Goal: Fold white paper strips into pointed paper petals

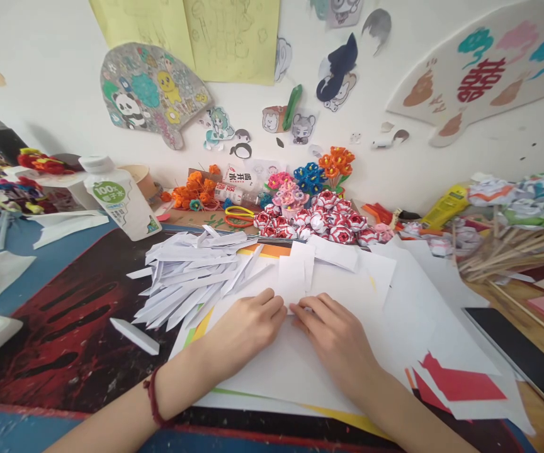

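Observation:
Both hands meet over a stack of white paper sheets (262,371), their fingers closed at the lower edge of a small white paper piece (292,277). My left hand (260,318) is curled at its left corner, with the fingertips partly hidden. My right hand (331,327) pinches the same edge from the right, thumb under the fingers. More cut white paper pieces (335,253) lie just behind. Left of the hands is a heap of folded white paper strips (191,270), and one loose folded strip (135,335) lies apart on the dark mat.
A white bottle (121,198) stands behind the heap at left. Red-and-white paper flowers (323,217) and colourful pipe-cleaner flowers (335,165) line the wall. Red paper scraps (463,380), a black phone (527,358) and wooden sticks (512,251) lie at right.

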Available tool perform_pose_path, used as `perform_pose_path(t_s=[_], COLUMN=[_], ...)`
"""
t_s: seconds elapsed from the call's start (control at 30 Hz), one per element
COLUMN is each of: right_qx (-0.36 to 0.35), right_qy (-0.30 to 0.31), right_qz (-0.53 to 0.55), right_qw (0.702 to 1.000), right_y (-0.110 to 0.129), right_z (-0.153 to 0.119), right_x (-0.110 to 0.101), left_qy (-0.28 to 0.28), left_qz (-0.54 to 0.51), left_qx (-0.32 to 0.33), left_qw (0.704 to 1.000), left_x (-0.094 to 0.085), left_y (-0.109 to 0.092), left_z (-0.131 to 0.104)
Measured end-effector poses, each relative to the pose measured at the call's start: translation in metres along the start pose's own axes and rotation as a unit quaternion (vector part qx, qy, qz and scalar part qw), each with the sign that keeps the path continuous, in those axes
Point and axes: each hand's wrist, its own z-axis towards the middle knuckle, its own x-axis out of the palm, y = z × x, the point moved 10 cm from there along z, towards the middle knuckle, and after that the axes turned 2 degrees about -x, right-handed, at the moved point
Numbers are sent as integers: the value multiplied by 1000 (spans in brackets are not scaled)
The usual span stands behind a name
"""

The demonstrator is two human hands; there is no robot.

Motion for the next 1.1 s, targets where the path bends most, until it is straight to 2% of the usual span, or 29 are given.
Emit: perform_pose_path(t_s=[0.17, 0.67, 1.1], right_qx=[-7, -66, -95], right_qy=[-1, -13, -8], right_qz=[7, -59, -124], right_qw=[1000, 996, 988], right_y=[2, 16, 24], right_z=[1, 7, 6], right_x=[0, -9, -8], left_qy=[-1, -9, 41], left_qz=[2, 20, 30], left_qx=[6, 19, 11], left_qw=[1000, 1000, 999], left_x=[-1, -1, 0], left_y=[-1, -6, -7], left_z=[0, -1, 0])
